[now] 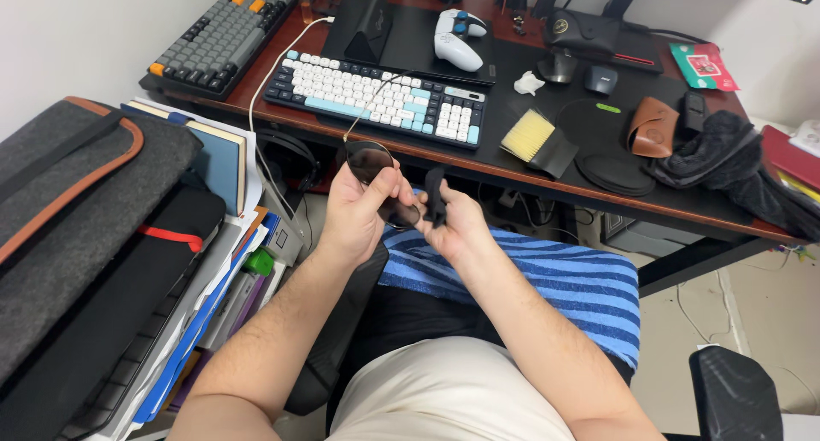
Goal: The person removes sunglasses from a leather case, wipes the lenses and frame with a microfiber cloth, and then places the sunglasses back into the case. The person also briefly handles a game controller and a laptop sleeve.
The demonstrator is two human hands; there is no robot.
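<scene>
Left hand (359, 209) pinching sunglasses (374, 163) by the lens rim — held just below the desk (512, 172) edge, above a striped towel (564, 283). Right hand (454, 221) pressed around a dark cloth (435, 195).

This is a home desk setup, part office and part gaming corner. A dark desk (547, 178) carries two mechanical keyboards (376, 95), a white game controller (457, 40) and a computer mouse (600, 79). Books and folders (218, 262) are stacked beside it.

Blue-striped towel (547, 279), dark-lensed sunglasses (372, 163)
</scene>
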